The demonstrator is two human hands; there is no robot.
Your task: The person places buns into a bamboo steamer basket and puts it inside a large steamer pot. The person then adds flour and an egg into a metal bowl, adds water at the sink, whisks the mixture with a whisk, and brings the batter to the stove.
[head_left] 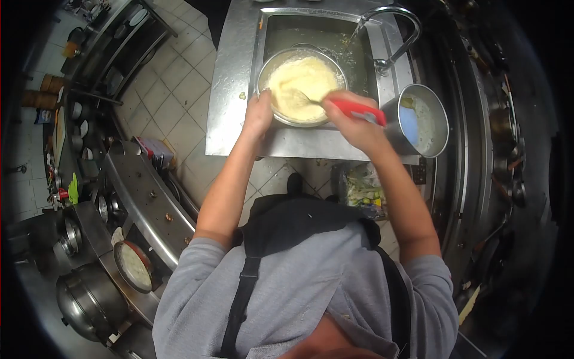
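A round metal bowl (262, 73) stands at the front edge of the sink, holding a pale yellow mixture (311, 75). My left hand (259, 112) grips the bowl's left rim. In my right hand (353, 122) is a utensil with a thick red handle (359, 110), and its metal end dips into the mixture near the bowl's middle. The tip of the utensil is partly covered by the mixture. Just right of my right hand stands a metal pot (443, 122) with a blue item (409, 124) and whitish liquid inside.
Behind the bowl is a sink (281, 30) holding water, with a curved faucet (412, 30) at its right. A bag of vegetables (363, 190) lies below the counter. At lower left are a pan (134, 267) and a large lidded pot (89, 299).
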